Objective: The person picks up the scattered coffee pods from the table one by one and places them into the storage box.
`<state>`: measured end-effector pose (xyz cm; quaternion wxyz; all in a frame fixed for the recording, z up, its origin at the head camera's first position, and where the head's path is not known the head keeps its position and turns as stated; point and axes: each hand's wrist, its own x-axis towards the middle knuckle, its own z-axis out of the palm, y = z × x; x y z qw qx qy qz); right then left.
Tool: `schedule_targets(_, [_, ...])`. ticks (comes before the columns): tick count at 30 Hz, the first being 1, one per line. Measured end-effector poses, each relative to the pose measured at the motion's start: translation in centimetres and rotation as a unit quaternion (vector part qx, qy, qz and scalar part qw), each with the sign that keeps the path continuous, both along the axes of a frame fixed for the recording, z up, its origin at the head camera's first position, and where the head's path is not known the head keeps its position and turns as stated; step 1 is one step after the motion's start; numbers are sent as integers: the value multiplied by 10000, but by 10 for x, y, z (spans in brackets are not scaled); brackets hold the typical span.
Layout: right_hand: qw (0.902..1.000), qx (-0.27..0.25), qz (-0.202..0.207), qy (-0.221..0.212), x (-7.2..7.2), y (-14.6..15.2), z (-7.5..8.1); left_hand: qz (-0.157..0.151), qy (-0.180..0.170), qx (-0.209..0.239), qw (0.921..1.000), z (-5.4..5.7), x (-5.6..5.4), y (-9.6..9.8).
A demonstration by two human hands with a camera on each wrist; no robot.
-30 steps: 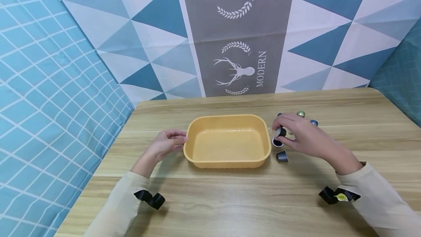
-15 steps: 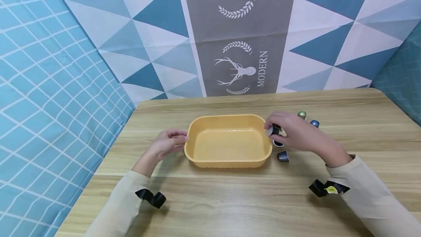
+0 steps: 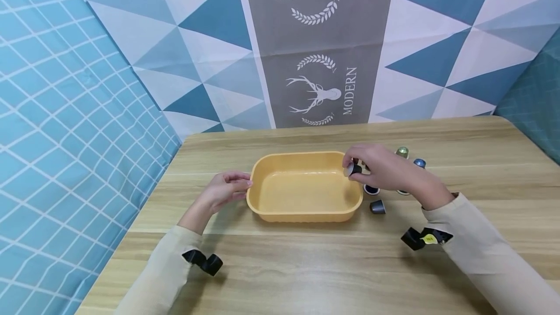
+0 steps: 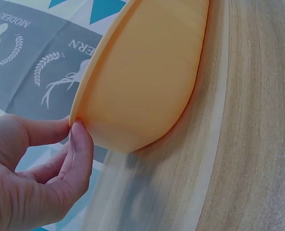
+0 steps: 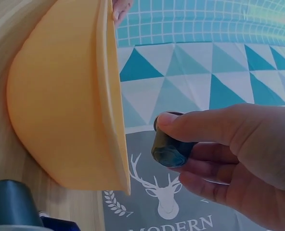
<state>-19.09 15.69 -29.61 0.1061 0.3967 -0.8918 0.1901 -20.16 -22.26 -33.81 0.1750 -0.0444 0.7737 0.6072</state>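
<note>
A yellow plastic basin (image 3: 302,194) stands on the wooden table. At its left end my left hand (image 3: 225,191) pinches the rim; the left wrist view shows the thumb and forefinger on the basin's edge (image 4: 79,103). My right hand (image 3: 385,171) holds a dark coffee capsule (image 3: 353,169) between thumb and fingers, over the basin's right rim. In the right wrist view this capsule (image 5: 170,148) is tilted, with the thumb on its rimmed end. Right of the basin lie a dark grey capsule (image 3: 377,207) on its side and a black capsule (image 3: 371,190) with a pale rim.
Behind the right hand stand a green capsule (image 3: 402,152) and a blue capsule (image 3: 420,163). Another pale rim shows partly under the right wrist. The table (image 3: 306,266) meets a patterned cloth backdrop (image 3: 323,52) at the back, and a blue checked cloth (image 3: 78,111) hangs at the left.
My right hand has moved left with the capsule, from beside the basin to over its right rim. The left hand keeps its hold on the basin, which stays in place.
</note>
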Motion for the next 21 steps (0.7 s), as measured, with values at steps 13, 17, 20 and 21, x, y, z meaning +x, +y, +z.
schedule_targets(13, [9977, 115, 178, -651, -18, -16, 8, 17, -28, 48, 10000, -2, -1, -1])
schedule_targets(17, [9971, 96, 337, -681, -26, -19, 8, -15, -44, 79, 10000, -2, -1, -2])
schedule_targets(20, [9963, 122, 402, -754, -31, -22, 9, -39, -62, 103, 9999, -2, -2, -1])
schedule_targets(21, [9961, 146, 417, -767, -33, -23, 9, -46, -68, 111, 9999, -3, -2, -1])
